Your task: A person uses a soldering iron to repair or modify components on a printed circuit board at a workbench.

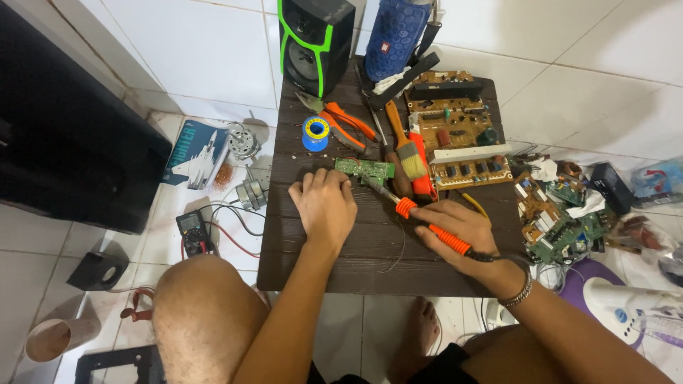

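Observation:
My right hand grips an orange-handled soldering iron whose tip reaches up-left to a small green circuit board on the dark wooden table. My left hand rests flat on the table just below and left of that board, fingertips at its near edge. A thin strand of solder wire lies between my hands. Whether the left fingers pinch anything is hidden.
A blue solder spool, orange pliers, a paintbrush and a large brown circuit board lie at the table's far side. A speaker stands behind. A multimeter and several scrap boards sit on the floor.

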